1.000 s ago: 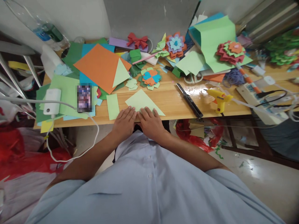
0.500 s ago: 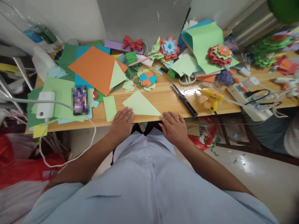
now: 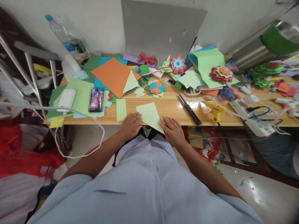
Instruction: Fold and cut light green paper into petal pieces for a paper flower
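A folded light green paper (image 3: 149,115) lies at the table's front edge, one corner jutting over it. My left hand (image 3: 131,125) rests at its left side, fingers lying flat. On the other side, my right hand (image 3: 173,130) is spread with its thumb at the paper's right edge. Just left of my left hand is a light green paper strip (image 3: 121,109). Behind the folded paper sit a small green layered piece (image 3: 139,91) and an orange, blue and green paper flower (image 3: 156,88).
A black cutter (image 3: 189,109) and a yellow glue gun (image 3: 215,111) lie to the right, near a power strip (image 3: 253,119). At left are a phone (image 3: 96,99), a white power bank (image 3: 66,100) and an orange sheet (image 3: 114,76). Paper flowers line the back.
The folded green paper has turned, its right corner now pointing toward me past the table edge. The view has shifted, so the table things appear further right.
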The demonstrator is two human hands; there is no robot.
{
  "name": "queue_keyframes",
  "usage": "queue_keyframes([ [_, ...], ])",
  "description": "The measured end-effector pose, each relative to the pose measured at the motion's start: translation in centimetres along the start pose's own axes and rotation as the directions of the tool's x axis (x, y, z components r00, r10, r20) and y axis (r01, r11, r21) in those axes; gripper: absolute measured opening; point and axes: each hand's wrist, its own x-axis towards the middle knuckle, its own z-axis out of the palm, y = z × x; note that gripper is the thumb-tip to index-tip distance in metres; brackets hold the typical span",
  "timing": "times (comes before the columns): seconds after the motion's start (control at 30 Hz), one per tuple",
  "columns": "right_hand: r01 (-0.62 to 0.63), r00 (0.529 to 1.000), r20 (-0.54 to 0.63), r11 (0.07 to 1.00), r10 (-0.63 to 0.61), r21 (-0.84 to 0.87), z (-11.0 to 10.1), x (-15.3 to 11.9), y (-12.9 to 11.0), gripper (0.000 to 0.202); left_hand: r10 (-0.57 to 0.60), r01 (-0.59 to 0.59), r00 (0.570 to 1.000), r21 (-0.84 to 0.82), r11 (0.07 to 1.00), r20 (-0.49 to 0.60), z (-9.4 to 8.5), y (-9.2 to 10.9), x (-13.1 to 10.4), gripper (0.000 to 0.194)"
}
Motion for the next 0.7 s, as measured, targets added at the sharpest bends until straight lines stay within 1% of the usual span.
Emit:
queue_keyframes([
  [0.07,0.035,0.998,-0.057,0.998,-0.031,0.058,0.6,0.2,0.3,0.041,-0.013,0.013,1.000,-0.017,1.000,-0.018,0.3,0.3,0.2,0.034],
  [0.13,0.072,0.991,-0.119,0.987,-0.056,0.141,0.6,0.5,0.3,0.036,-0.028,0.027,0.999,-0.040,0.999,-0.029,0.3,0.6,0.4,0.033],
  [0.2,0.091,0.979,-0.198,0.967,-0.044,0.238,-0.1,1.1,-0.1,0.029,-0.049,0.047,0.998,-0.047,0.998,-0.042,-0.1,0.7,0.6,0.034],
  [0.27,0.053,0.953,-0.301,0.951,0.044,0.305,-1.8,1.8,-0.5,0.023,-0.098,0.097,0.993,-0.023,0.995,-0.068,-0.9,0.4,0.4,0.038],
  [0.3,0.005,0.923,-0.367,0.948,0.117,0.317,-2.9,2.1,-0.6,0.021,-0.137,0.137,0.987,-0.003,0.991,-0.088,-1.3,0.0,0.2,0.041],
  [0.37,-0.115,0.828,-0.503,0.952,0.250,0.284,-5.5,2.6,-0.4,0.019,-0.243,0.250,0.960,0.040,0.967,-0.140,-2.1,-1.0,-0.7,0.053],
  [0.4,-0.170,0.769,-0.569,0.951,0.292,0.258,-6.7,2.7,-0.3,0.020,-0.298,0.311,0.940,0.059,0.949,-0.165,-2.4,-1.5,-1.3,0.061],
  [0.43,-0.199,0.712,-0.634,0.952,0.303,0.232,-7.8,2.7,0.0,0.020,-0.345,0.362,0.922,0.076,0.929,-0.176,-2.6,-2.0,-1.9,0.069],
  [0.47,-0.193,0.673,-0.685,0.960,0.280,0.203,-8.6,2.7,0.1,0.020,-0.377,0.394,0.912,0.093,0.914,-0.162,-2.8,-2.5,-2.6,0.075],
  [0.5,-0.170,0.657,-0.715,0.971,0.238,0.167,-9.1,2.7,0.1,0.021,-0.393,0.407,0.910,0.108,0.907,-0.133,-2.8,-2.8,-3.3,0.078],
  [0.53,-0.136,0.674,-0.715,0.982,0.188,0.130,-9.2,2.7,0.0,0.022,-0.396,0.406,0.913,0.119,0.906,-0.100,-2.8,-3.0,-3.9,0.079],
  [0.57,-0.095,0.722,-0.679,0.991,0.135,0.096,-9.0,2.8,-0.3,0.022,-0.391,0.398,0.917,0.125,0.909,-0.076,-2.7,-3.1,-4.5,0.079],
  [0.6,-0.056,0.784,-0.615,0.996,0.088,0.072,-8.3,3.0,-0.7,0.022,-0.374,0.379,0.926,0.127,0.917,-0.058,-2.7,-3.1,-5.0,0.076],
  [0.63,-0.020,0.854,-0.517,0.998,0.050,0.063,-7.4,3.2,-1.3,0.023,-0.355,0.358,0.934,0.125,0.925,-0.049,-2.6,-3.1,-5.3,0.070],
  [0.67,0.004,0.908,-0.417,0.998,0.024,0.068,-6.3,3.5,-1.9,0.026,-0.336,0.340,0.941,0.121,0.933,-0.048,-2.5,-3.0,-5.6,0.062],
  [0.7,0.017,0.937,-0.349,0.997,0.011,0.077,-5.0,3.9,-2.5,0.028,-0.319,0.323,0.946,0.118,0.939,-0.050,-2.5,-3.0,-5.8,0.053],
])
